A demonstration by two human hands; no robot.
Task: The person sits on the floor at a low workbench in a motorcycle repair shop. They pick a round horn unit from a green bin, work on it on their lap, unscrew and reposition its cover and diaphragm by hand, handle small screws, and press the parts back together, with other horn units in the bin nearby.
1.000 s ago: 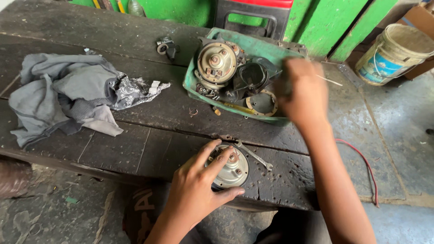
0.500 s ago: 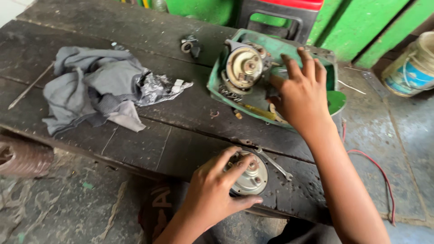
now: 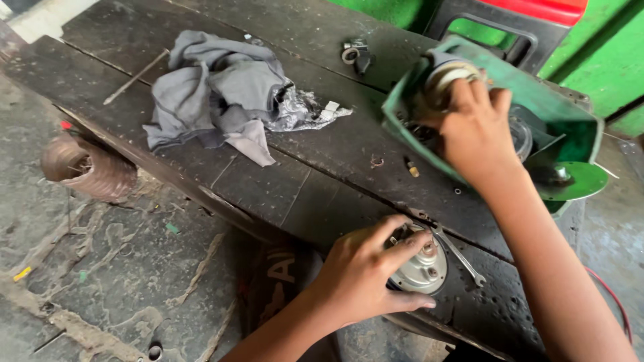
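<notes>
Over the surface [image 3: 322,167] edge, my left hand [image 3: 365,278] grips the round motor [image 3: 419,268] firmly while my right hand [image 3: 476,131] clasps parts in the green tray [image 3: 570,127].

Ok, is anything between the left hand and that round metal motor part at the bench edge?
Nothing visible does: the left hand already rests on the round silvery metal motor part, fingers curled over its top. A slim metal wrench lies just beside it on the dark wooden bench.

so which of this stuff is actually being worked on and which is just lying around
In hand:
- round metal motor cover, under left hand
- green housing, right hand inside it

Lying about:
- grey rag
- spanner
- thin rod
- wire coil on the floor
</notes>
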